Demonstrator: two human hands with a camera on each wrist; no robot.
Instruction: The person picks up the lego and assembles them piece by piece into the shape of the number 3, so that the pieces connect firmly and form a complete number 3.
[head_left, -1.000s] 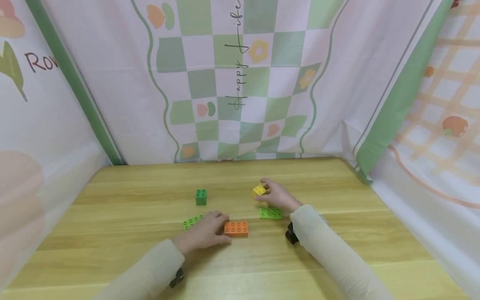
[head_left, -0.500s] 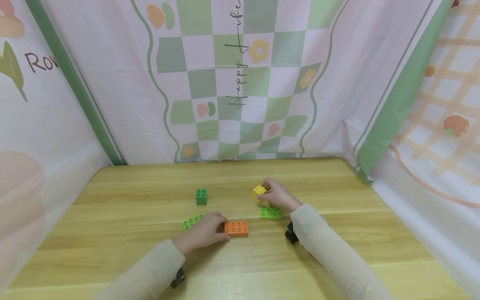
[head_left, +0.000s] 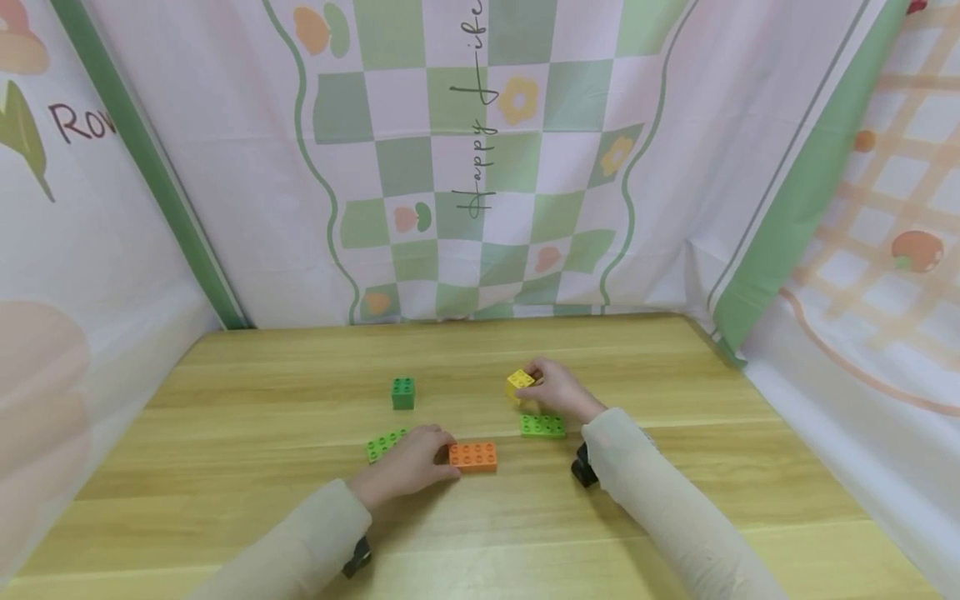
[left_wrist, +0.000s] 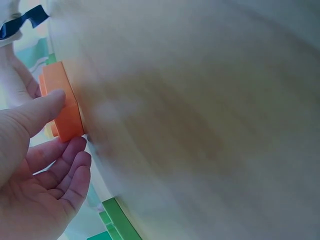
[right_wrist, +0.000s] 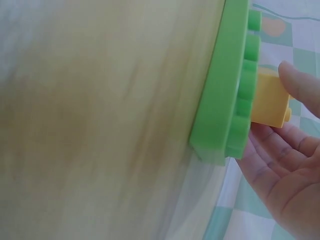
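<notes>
The yellow brick (head_left: 517, 382) is just beyond the right lime brick (head_left: 542, 427); the right hand (head_left: 562, 393) pinches it between thumb and fingers, likely by the sides so its studs show; whether it touches the table (head_left: 480, 542) I cannot tell; the left hand (head_left: 408, 462) grips the orange brick (head_left: 473, 458) by its left end, probably to steady it; the left lime brick (head_left: 384, 444) is partly hidden behind that hand; the green brick (head_left: 403, 394) stands apart, untouched.

- Wooden surface (head_left: 480, 542), yellowish-brown, grain showing
- Green block (head_left: 402, 394), farther back, left of center
- Left lime brick (head_left: 384, 444), angled, partly hidden
- Orange brick (head_left: 473, 457), central, studs up
- Right lime brick (head_left: 542, 427), right of and beyond the orange brick
</notes>
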